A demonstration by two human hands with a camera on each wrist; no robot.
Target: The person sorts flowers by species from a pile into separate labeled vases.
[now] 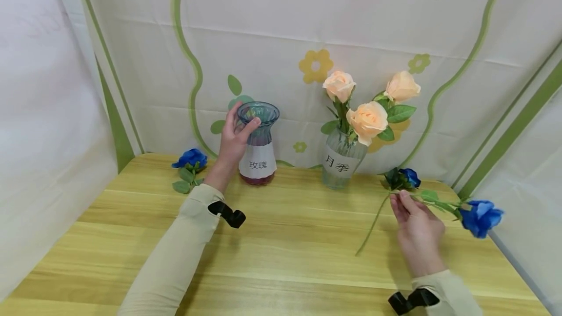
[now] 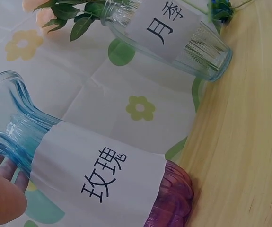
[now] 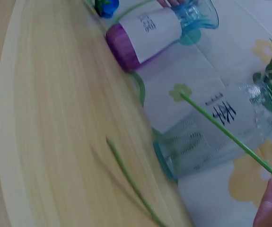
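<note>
My left hand [image 1: 234, 135] grips the flared neck of a glass vase [image 1: 258, 172], blue above and purple at its base, standing upright with a white paper label marked 玫瑰. In the left wrist view, the thumb and some fingertips show beside the neck of this vase [image 2: 17, 118]. Between thumb and fingers, my right hand [image 1: 417, 230] pinches the green stem of a blue rose [image 1: 480, 218], whose bloom points right. The right wrist view shows the held stem [image 3: 228, 135] slanting across a clear vase. Behind the right hand, another blue rose [image 1: 410, 178] lies on the table.
A clear glass vase [image 1: 337, 179] labelled 月季 holds three peach roses [image 1: 368, 122]. Another blue rose [image 1: 190, 159] lies at the table's back left. A patterned white cloth [image 1: 272, 72] hangs behind the wooden table [image 1: 281, 257].
</note>
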